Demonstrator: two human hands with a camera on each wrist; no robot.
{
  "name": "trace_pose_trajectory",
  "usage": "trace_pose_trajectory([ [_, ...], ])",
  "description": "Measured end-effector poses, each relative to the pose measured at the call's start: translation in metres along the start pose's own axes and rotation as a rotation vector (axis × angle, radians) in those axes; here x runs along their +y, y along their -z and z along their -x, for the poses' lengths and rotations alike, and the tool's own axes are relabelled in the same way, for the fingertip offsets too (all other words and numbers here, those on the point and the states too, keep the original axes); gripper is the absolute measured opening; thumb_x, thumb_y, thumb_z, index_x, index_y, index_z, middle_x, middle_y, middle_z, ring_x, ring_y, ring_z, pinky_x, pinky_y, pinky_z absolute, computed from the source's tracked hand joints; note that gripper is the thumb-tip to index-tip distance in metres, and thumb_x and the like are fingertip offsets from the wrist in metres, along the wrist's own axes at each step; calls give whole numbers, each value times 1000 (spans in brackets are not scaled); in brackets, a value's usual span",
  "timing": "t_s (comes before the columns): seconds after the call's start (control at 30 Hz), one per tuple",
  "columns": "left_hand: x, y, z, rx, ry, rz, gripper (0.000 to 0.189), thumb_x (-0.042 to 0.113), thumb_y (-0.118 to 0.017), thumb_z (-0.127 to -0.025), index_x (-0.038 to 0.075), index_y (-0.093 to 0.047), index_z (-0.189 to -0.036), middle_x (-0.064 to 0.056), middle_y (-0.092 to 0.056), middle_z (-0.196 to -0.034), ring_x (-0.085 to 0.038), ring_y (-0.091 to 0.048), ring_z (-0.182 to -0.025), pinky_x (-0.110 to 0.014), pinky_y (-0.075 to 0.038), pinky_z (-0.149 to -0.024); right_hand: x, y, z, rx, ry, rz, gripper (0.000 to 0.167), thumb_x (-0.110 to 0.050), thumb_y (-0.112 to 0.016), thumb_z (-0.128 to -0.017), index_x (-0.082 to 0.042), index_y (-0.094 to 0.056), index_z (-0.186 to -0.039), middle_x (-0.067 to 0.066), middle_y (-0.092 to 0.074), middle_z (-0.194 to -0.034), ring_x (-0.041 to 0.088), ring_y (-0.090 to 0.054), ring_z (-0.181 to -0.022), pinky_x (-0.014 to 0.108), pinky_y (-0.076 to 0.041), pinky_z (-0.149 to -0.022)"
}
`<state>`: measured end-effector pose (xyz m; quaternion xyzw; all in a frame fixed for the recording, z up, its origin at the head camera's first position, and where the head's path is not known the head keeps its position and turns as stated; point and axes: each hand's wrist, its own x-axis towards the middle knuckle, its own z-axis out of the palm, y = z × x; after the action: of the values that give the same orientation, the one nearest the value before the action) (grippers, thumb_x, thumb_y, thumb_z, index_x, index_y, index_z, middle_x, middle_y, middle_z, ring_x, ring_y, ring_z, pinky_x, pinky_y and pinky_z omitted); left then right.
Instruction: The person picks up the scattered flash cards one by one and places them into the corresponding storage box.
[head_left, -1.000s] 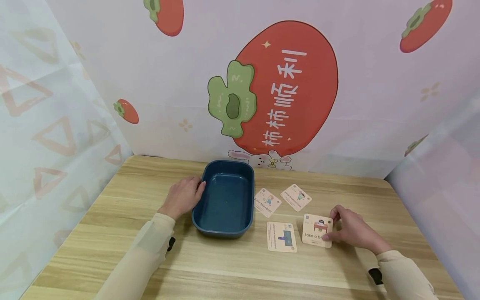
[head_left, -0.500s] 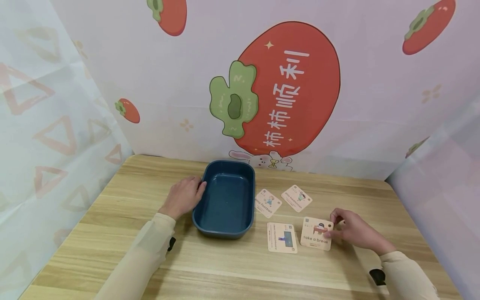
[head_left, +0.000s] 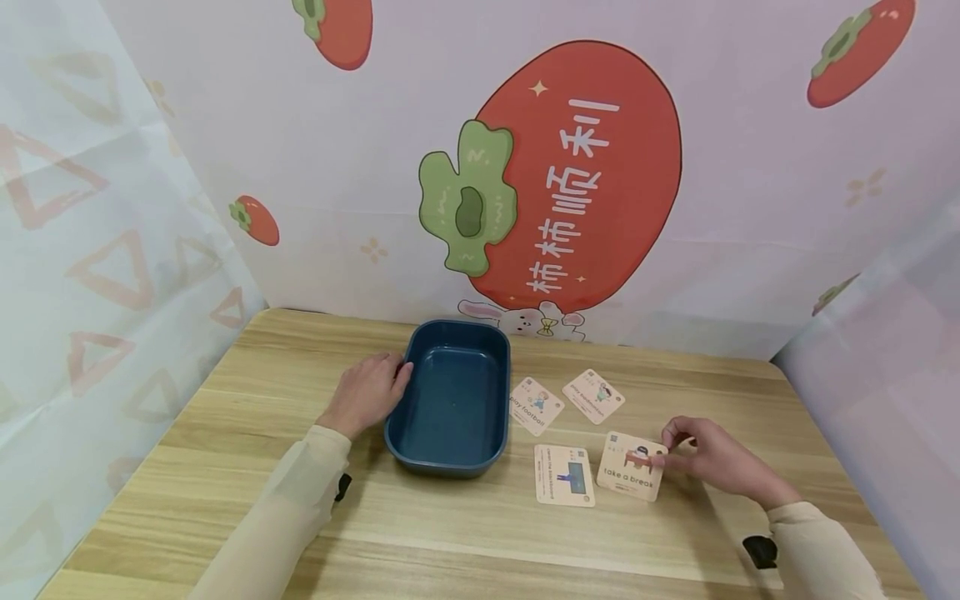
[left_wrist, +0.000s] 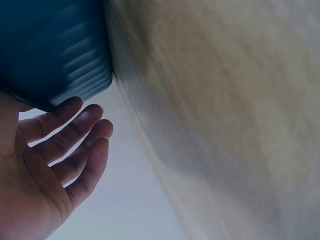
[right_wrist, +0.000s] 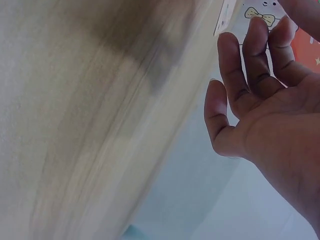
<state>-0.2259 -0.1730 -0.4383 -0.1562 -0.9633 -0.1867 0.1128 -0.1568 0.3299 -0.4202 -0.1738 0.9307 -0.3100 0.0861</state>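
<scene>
My right hand (head_left: 720, 462) pinches break card (head_left: 626, 472) by right side; my left hand (head_left: 366, 392) holds bin (head_left: 450, 408) by rim, near back edge of table (head_left: 450, 537).

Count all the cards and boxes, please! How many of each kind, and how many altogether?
Cards: 4 ("take a break" card, "clean the blackboard" card, "play football" card, "play badminton" card)
Boxes: 1 (blue box)
Total: 5
</scene>
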Motion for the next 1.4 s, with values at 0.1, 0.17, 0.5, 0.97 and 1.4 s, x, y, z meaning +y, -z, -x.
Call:
trace_pose_trajectory([
  [0.1, 0, 0, 0, 0, 1, -2, 31, 26, -51, -106, 2, -69, -99, -7, -63, -81, -24, -61, -70, -43, -52, -63, 1, 2, 0, -5, 16, -2, 25, -21, -81, -87, -13, -57, -85, -5, -60, -86, 11, -56, -85, 37, -43, -76],
  [0.17, 0, 0, 0, 0, 1, -2, 31, 26, -51, -106, 2, -69, -101, -8, -64, -83, -25, -62, -72, -44, -53, -64, 1, 3, 1, -9, 25, -5, 24, -21, -81, -88, -13, -58, -85, -5, -60, -86, 11, -56, -84, 37, -43, -75],
  [0.5, -1, 0, 0, -1, -3, 0, 32, 26, -51, -107, 1, -69, -103, -11, -67, -88, -28, -65, -76, -46, -54, -66, 1, 7, 3, -11, 79, 9, 15, -21, -77, -91, -18, -64, -85, -9, -62, -87, 12, -59, -84, 38, -45, -75],
  [0.97, 1, 2, 1, 2, -5, 4, 31, 26, -51, -106, 1, -69, -101, -10, -66, -85, -26, -63, -73, -44, -53, -64, -34, 11, 5, 136, 105, 53, 16, -13, -80, -88, -20, -67, -81, -10, -64, -88, 6, -59, -83, 38, -45, -78],
  [1.4, 0, 2, 0, -7, 5, 10, 30, 26, -51, -106, 3, -68, -98, -8, -64, -82, -24, -60, -70, -43, -52, -62, -40, 2, -3, 270, 101, 8, 10, -17, -80, -89, -25, -74, -87, -13, -67, -84, 8, -62, -79, 34, -52, -79],
])
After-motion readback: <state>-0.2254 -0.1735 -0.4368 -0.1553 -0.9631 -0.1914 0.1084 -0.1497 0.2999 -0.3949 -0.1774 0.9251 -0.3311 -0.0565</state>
